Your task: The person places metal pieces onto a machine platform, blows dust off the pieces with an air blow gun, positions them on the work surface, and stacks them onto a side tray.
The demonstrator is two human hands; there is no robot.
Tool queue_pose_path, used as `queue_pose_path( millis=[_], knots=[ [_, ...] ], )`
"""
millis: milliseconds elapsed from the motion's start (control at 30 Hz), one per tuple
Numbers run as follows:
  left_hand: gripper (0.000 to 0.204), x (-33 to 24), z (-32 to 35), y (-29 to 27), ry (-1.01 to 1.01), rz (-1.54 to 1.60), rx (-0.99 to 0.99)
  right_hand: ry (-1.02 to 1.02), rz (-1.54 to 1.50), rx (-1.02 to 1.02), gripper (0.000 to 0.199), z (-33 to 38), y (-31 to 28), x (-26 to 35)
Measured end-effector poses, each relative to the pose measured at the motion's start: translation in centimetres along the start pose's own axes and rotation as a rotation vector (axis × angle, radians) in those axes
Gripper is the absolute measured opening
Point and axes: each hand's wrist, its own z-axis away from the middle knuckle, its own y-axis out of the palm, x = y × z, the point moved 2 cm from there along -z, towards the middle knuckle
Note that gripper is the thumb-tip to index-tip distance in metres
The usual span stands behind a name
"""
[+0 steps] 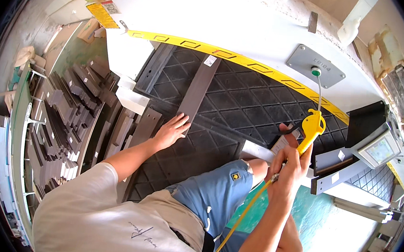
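Observation:
A long dark brown board (198,89) with a white label at its far end lies on the black quilted surface (233,100). My left hand (172,132) rests flat on the near end of this board, fingers stretched out. In my right hand (291,165) is a yellow air blow gun (312,128), gripped by its handle. Its thin metal nozzle points away from me, and the tip overlaps a green button (316,71) on a grey metal plate (297,57). Whether tip and button touch, I cannot tell. A yellow air hose (247,211) trails from the gun toward my lap.
A yellow strip (246,61) edges the white machine beam (197,20) ahead. Many brown boards (63,123) are stacked on a rack at left. At right stand a tilted control screen (379,149) and labelled dark panels (336,178). Another brown board (144,130) lies beside my left arm.

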Motion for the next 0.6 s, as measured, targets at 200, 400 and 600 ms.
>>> queue_pose_path(
  millis=[200,400,600],
  knots=[
    [0.061,-0.1,-0.1,0.1,-0.028,0.033,0.006,0.320,-0.042,0.136,0.063,6.6,-2.9,-3.3],
    [0.057,0.0,-1.0,-0.7,-0.053,0.174,-0.012,0.815,0.061,0.443,0.048,15.8,-6.1,-8.8],
    [0.046,-0.6,-5.3,-1.9,-0.111,0.365,-0.036,0.052,1.010,0.045,0.054,15.8,-9.2,0.6]
  ],
)
